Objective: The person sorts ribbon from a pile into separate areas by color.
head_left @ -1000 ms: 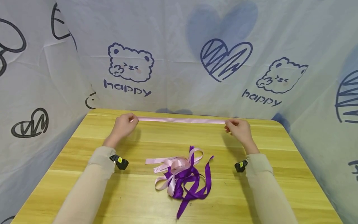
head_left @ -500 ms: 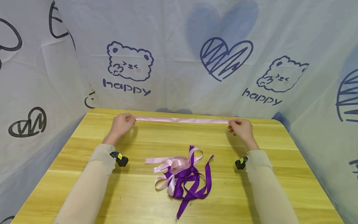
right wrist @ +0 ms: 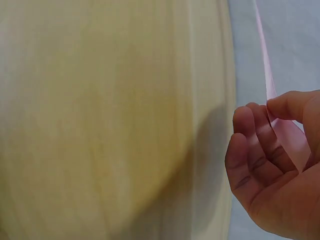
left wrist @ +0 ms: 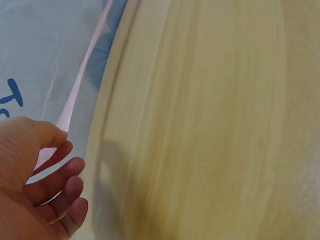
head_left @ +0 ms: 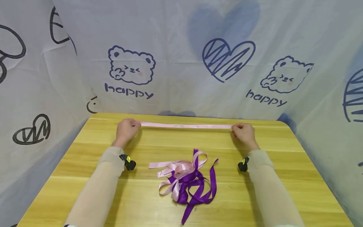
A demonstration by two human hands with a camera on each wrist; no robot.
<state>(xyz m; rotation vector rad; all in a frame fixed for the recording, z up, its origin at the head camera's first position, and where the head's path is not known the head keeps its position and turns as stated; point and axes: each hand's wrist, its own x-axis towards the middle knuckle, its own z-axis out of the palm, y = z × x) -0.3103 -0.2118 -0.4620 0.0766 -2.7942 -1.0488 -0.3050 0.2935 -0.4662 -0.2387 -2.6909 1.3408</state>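
Observation:
A pink ribbon (head_left: 185, 126) is stretched nearly straight between my two hands, close to the table's far edge. My left hand (head_left: 126, 130) pinches its left end between thumb and forefinger; in the left wrist view the other fingers (left wrist: 67, 197) curl loosely beneath. At the opposite end, my right hand (head_left: 244, 134) pinches the ribbon in the same way. The right wrist view shows a short tail of pink ribbon (right wrist: 292, 142) lying inside the palm. Both hands are raised over the wood, casting shadows on it.
A tangled heap of pink ribbons (head_left: 181, 168) and purple ribbons (head_left: 198, 198) lies mid-table, between the forearms. The wooden table (head_left: 85, 176) ends at a white printed cloth (head_left: 175, 78) behind it. Small black cameras (head_left: 129, 164) sit at both wrists.
The stretch of ribbon between my hands has lengthened slightly, as the right hand shifted a little to the right. The head view has tilted a little. The ribbon heap lies as before.

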